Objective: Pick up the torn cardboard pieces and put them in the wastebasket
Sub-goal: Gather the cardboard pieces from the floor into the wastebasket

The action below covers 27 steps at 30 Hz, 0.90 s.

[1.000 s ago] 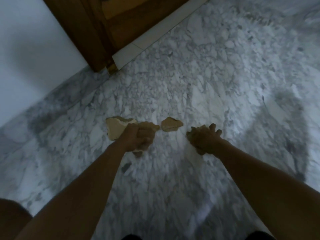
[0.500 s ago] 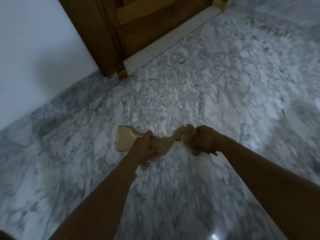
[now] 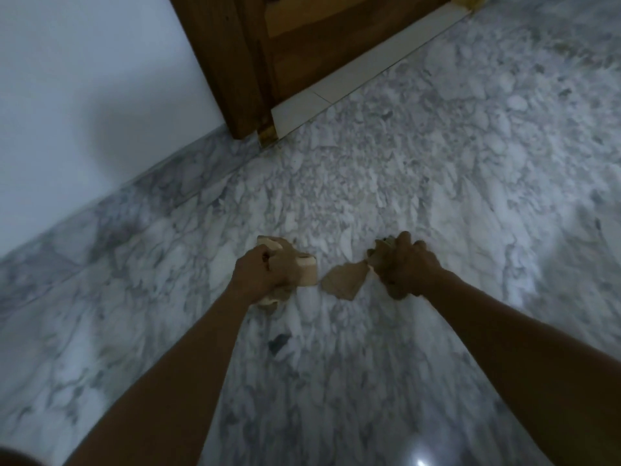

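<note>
Head view, dim light, some blur. Both forearms reach forward and down over a grey-white marble floor point(image 3: 437, 169).

Left hand point(image 3: 260, 279): fingers clenched round a bunch of torn cardboard pieces point(image 3: 306, 271). Pale cream edges stick out past the knuckles on the right and below the wrist.

Right hand point(image 3: 408, 265): curled tight on more crumpled cardboard. A flat tan scrap point(image 3: 343, 284) juts from its near-left side, between the two hands. Whether the scrap touches the floor, I cannot tell.

Cardboard faces read as plain tan and cream.

Top: wooden door point(image 3: 322, 45), white threshold strip point(image 3: 353, 82), white wall point(image 3: 84, 79) at left. Dark fleck point(image 3: 279, 343) on the floor between the forearms.
</note>
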Tool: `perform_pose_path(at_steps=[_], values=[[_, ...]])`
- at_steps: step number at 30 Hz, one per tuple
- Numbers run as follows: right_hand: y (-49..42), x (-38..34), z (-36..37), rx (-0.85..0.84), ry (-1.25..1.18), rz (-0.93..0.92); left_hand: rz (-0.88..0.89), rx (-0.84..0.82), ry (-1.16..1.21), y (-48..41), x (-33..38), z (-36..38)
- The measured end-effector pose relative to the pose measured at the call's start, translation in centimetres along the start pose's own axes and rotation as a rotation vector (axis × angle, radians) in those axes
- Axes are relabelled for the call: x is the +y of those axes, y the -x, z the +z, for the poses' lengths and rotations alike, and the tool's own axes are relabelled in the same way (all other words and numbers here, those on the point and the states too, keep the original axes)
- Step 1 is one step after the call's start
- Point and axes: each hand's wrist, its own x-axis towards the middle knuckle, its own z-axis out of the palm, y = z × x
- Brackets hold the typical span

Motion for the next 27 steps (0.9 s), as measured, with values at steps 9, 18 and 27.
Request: perform_pose_path(at_steps=[9,18,27], values=[[0.8,-2.3,-4.6,-0.095,-0.154,-0.273,-0.164,0.154,-0.372,-1.0,-1.2,1.7],[1.6,-6.4,2.8,-0.068,0.426,-0.307,-0.227,0.048,-0.088,-1.6,-0.8,1.3],[3.4,-3.9,4.0,0.009,0.024,-0.280,-0.213,0.064,-0.245,-1.4,-0.7,-0.5]])
